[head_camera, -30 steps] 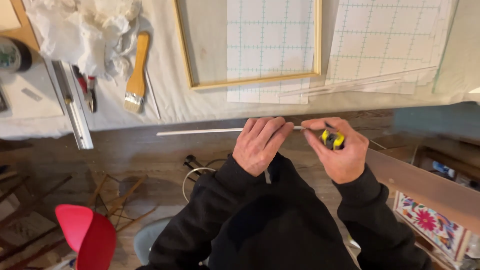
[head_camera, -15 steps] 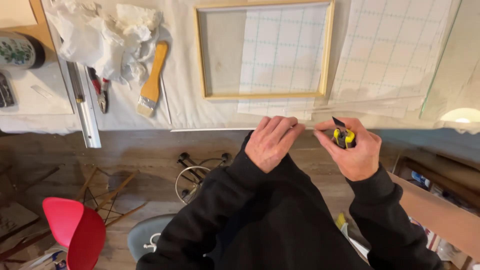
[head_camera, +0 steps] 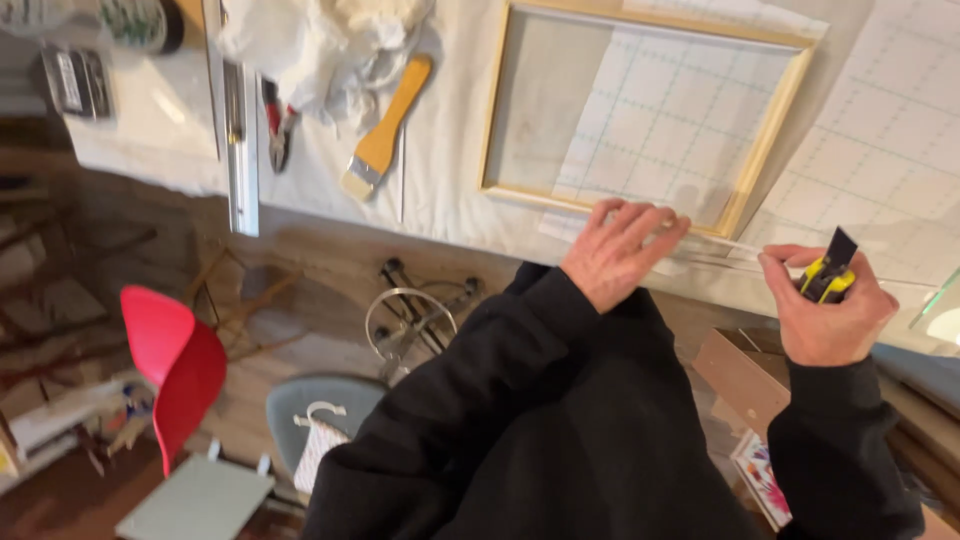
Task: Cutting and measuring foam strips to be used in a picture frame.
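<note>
Left hand point(head_camera: 618, 250) flat, fingers spread, pressing a thin white strip point(head_camera: 735, 243) against the near edge of the cloth-covered table point(head_camera: 450, 190), just below the light wooden rectangular frame point(head_camera: 640, 120). Right hand point(head_camera: 828, 318) closed around a yellow-and-black utility knife point(head_camera: 828, 278), blade end up, close to the strip's right part.

Risks, as judged:
- Blade close to left fingertips; slip along strip likely to reach them.
- Strip at the very table edge, partly overhanging; loss of downward pressure likely to let it shift or drop.
- Gridded white sheet point(head_camera: 880, 150) beneath; stray cut possible.

Clearance:
- Open cloth left of the frame up to the wooden-handled flat brush point(head_camera: 385, 125) and red-handled pliers point(head_camera: 275, 125).
- Metal straightedge point(head_camera: 238, 140) overhanging the edge, well apart.
- Red chair point(head_camera: 175, 365) and grey stool point(head_camera: 310, 420) below, crowding the floor.
</note>
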